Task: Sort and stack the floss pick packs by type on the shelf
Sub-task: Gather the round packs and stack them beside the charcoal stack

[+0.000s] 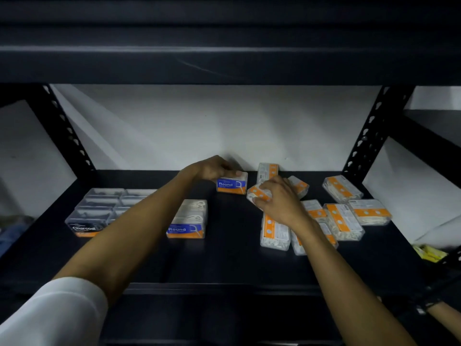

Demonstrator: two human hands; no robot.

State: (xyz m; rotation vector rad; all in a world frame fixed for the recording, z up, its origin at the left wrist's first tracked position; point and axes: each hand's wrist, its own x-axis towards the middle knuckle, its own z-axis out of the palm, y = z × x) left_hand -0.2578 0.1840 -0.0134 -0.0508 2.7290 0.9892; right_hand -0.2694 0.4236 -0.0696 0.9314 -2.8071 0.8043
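On the dark shelf, my left hand grips a clear pack with a blue "Round" label near the back wall. Another "Round" pack stack stands in front of it, to the left. My right hand closes on an orange-striped pack at the edge of a loose pile of several orange-striped packs on the right. A neat block of "Charcoal" packs sits at the left, partly hidden by my left forearm.
The upper shelf board hangs low overhead. Black perforated uprights flank the bay at both back corners. A white wall closes the back. Something yellow lies at the right edge, and another person's wrist shows at lower right.
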